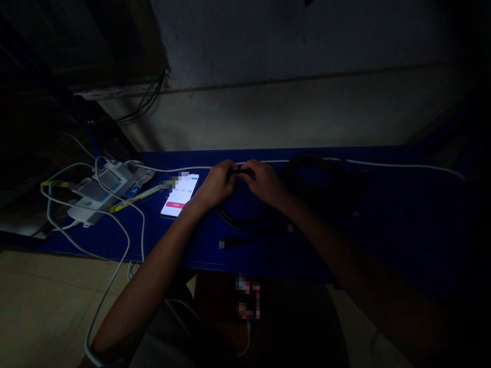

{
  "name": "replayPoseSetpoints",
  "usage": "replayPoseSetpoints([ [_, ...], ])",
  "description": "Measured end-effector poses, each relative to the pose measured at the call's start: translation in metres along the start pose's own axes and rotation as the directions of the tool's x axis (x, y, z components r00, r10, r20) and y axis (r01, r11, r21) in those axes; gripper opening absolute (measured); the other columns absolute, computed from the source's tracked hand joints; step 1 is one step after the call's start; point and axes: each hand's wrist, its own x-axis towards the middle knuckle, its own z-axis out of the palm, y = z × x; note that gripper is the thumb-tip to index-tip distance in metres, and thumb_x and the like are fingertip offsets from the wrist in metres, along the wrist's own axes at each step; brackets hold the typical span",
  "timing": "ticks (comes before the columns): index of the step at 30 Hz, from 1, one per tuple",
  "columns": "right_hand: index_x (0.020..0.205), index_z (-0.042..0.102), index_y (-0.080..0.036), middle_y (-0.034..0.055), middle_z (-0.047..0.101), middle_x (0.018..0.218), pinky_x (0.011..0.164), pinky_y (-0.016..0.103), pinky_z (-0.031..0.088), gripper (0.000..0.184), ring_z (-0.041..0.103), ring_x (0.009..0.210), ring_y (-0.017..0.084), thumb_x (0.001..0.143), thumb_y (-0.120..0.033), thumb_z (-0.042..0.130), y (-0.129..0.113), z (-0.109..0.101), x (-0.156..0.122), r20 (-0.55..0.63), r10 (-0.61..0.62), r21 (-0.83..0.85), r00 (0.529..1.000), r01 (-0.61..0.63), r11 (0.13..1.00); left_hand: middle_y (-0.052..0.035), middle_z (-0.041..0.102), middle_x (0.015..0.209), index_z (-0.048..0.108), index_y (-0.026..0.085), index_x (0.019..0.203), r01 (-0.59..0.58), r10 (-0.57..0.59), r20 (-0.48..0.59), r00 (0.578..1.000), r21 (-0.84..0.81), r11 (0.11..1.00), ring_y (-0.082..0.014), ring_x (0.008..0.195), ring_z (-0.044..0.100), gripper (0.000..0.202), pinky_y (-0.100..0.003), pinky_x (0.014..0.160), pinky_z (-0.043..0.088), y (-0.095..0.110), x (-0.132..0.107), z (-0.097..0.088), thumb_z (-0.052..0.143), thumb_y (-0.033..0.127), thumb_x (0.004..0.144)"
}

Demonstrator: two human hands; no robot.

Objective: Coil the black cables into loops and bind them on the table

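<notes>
My left hand [220, 182] and my right hand [264, 183] meet over the middle of the blue table, fingers closed. Both grip a short dark stretch of black cable [242, 172] between them. Below my hands a loop of black cable [235, 223] curves across the tabletop. Near the front edge lies a black cable plug [227, 244] with a pale metal end, and a second plug end [290, 228] shows by my right forearm. Left of my left wrist rests a lit phone [179, 197] with a running-time display. Dim light hides the fingertips' detail.
A white power strip [90, 207] with chargers and tangled white cables [125, 237] occupies the table's left end. A yellow-ended pen-like stick [132, 199] lies beside it. Right of my hands is a coil of black cable [307, 158]. A wall [268, 117] stands behind the blue table [215, 259].
</notes>
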Motion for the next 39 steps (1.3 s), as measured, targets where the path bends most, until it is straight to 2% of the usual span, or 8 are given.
replayPoseSetpoints([
  [11, 0.097, 0.071, -0.02, 0.0104, 0.076, 0.104, 0.092, 0.041, 0.051, 0.007, 0.07, 0.101, 0.028, 0.094, -0.019, 0.066, 0.002, -0.001, 0.002, 0.068, 0.046, 0.064, 0.997, -0.05, 0.997, -0.0064, 0.073, 0.097, 0.061, 0.018, 0.101, -0.005, 0.005, 0.017, 1.0, -0.033, 0.999, -0.02, 0.087, 0.067, 0.014, -0.033, 0.083, 0.052, -0.002, -0.001, 0.0, 0.056, 0.006, 0.095],
  [20, 0.094, 0.071, -0.021, 0.01, 0.076, 0.101, 0.091, 0.042, 0.051, 0.007, 0.069, 0.098, 0.028, 0.096, -0.023, 0.065, 0.002, -0.002, 0.002, 0.094, 0.061, 0.119, 0.994, -0.072, 0.99, -0.0065, 0.072, 0.098, 0.06, 0.018, 0.103, -0.077, 0.078, 0.014, 0.997, -0.018, 0.997, -0.0196, 0.087, 0.067, 0.006, -0.033, 0.082, 0.052, -0.009, 0.0, 0.003, 0.061, 0.013, 0.1],
  [27, 0.093, 0.073, -0.021, 0.0086, 0.077, 0.098, 0.087, 0.041, 0.052, 0.01, 0.07, 0.093, 0.027, 0.097, -0.027, 0.065, 0.002, -0.004, 0.003, 0.128, 0.063, 0.167, 0.99, -0.084, 0.982, -0.0071, 0.07, 0.102, 0.058, 0.019, 0.106, -0.167, 0.167, 0.045, 0.985, -0.007, 0.986, -0.0195, 0.089, 0.066, 0.005, -0.033, 0.082, 0.051, -0.015, 0.0, 0.003, 0.054, 0.015, 0.105],
  [35, 0.096, 0.072, -0.021, 0.0095, 0.078, 0.103, 0.09, 0.039, 0.051, 0.01, 0.07, 0.099, 0.027, 0.097, -0.021, 0.062, 0.0, -0.006, 0.003, 0.145, 0.053, 0.16, 0.988, -0.076, 0.984, -0.0078, 0.069, 0.103, 0.055, 0.02, 0.106, -0.176, 0.176, 0.056, 0.983, -0.001, 0.984, -0.0199, 0.089, 0.066, 0.003, -0.034, 0.081, 0.052, -0.02, 0.0, 0.006, 0.053, 0.017, 0.107],
  [39, 0.095, 0.072, -0.02, 0.0089, 0.077, 0.1, 0.088, 0.037, 0.05, 0.013, 0.069, 0.095, 0.026, 0.098, -0.02, 0.059, -0.005, -0.008, 0.002, 0.163, 0.058, 0.156, 0.985, -0.084, 0.984, -0.0078, 0.068, 0.102, 0.055, 0.02, 0.106, -0.171, 0.17, 0.058, 0.984, 0.002, 0.985, -0.0207, 0.089, 0.066, 0.003, -0.035, 0.08, 0.052, -0.018, 0.0, 0.005, 0.052, 0.019, 0.107],
])
